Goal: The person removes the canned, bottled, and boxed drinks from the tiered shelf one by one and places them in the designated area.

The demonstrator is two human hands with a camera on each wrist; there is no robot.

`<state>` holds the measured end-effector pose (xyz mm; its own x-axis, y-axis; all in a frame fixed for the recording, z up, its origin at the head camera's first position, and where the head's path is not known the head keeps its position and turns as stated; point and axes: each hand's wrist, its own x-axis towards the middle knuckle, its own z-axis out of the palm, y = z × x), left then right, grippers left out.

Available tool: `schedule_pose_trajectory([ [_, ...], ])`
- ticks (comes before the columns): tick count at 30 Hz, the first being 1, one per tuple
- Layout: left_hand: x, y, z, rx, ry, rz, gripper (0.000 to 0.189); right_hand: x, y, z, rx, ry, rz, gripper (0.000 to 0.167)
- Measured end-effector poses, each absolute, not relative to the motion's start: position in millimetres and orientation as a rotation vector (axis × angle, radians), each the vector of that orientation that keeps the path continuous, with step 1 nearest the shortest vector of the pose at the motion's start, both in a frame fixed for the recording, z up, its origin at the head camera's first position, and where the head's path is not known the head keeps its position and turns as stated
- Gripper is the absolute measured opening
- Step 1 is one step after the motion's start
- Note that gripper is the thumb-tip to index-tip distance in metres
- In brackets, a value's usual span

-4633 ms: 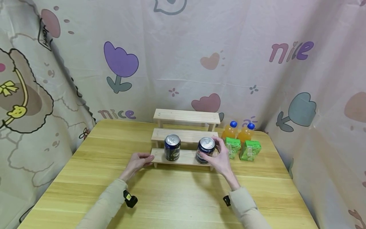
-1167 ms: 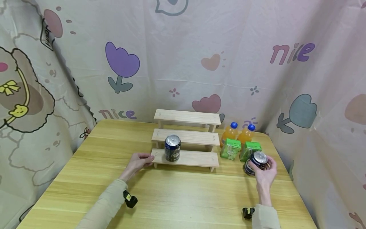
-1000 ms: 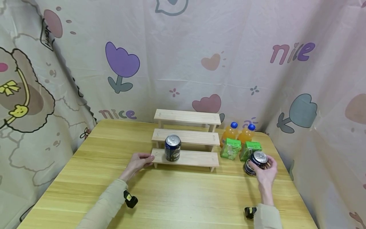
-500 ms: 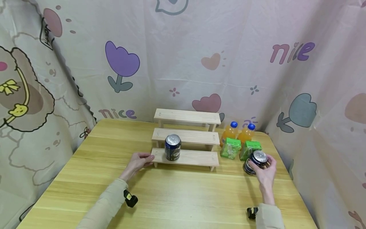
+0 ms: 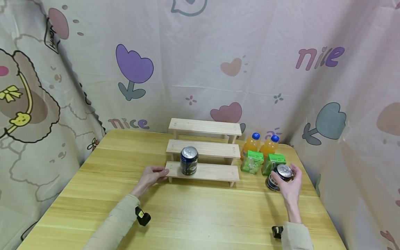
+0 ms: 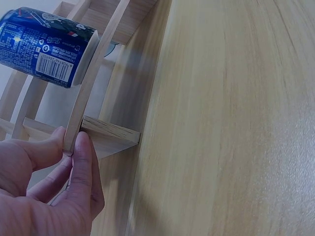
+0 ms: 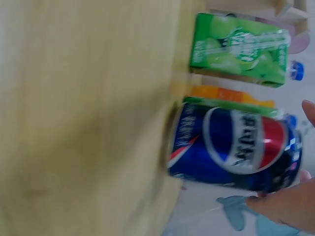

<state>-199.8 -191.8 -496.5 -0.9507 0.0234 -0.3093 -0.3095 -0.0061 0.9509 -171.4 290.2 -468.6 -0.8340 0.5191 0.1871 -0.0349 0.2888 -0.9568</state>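
A three-tier wooden display stand (image 5: 215,172) stands at the back of the table. My left hand (image 5: 152,178) pinches the left end of its lowest step between thumb and fingers, as the left wrist view shows up close. On that step stands a dark blue soda can (image 5: 189,161), right beside the hand. A second can, a blue Pepsi can (image 7: 236,145), stands on the table in front of the right green juice carton (image 5: 273,164). Around its upper part my right hand (image 5: 291,185) is spread, with a fingertip (image 7: 309,110) off its side.
Two orange juice bottles (image 5: 251,143) with blue caps stand behind the green cartons, at the right of the stand. Another green carton (image 5: 252,162) is near the stand's right end. A patterned curtain (image 5: 193,69) closes off the back and sides of the wooden table (image 5: 200,215).
The right hand has carried the second can from the lowest step to the table at the right, and its fingers have now loosened from it. The left hand has stayed on the stand.
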Motion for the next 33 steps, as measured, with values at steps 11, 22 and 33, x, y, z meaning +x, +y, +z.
schedule_pose_trajectory([
  [11,-200.1,-190.7,-495.7,-0.302,2.035,2.054,0.047,-166.8,265.6,-429.3,-0.247,-2.105,1.513,0.076],
  [22,-198.9,-191.3,-494.6,-0.276,2.046,2.038,0.047,-172.4,225.2,-405.9,-0.022,-2.182,1.599,0.075],
  [33,-198.6,-191.1,-493.9,-0.288,2.047,2.039,0.047,-185.2,173.3,-407.7,0.196,-2.283,1.647,0.075],
])
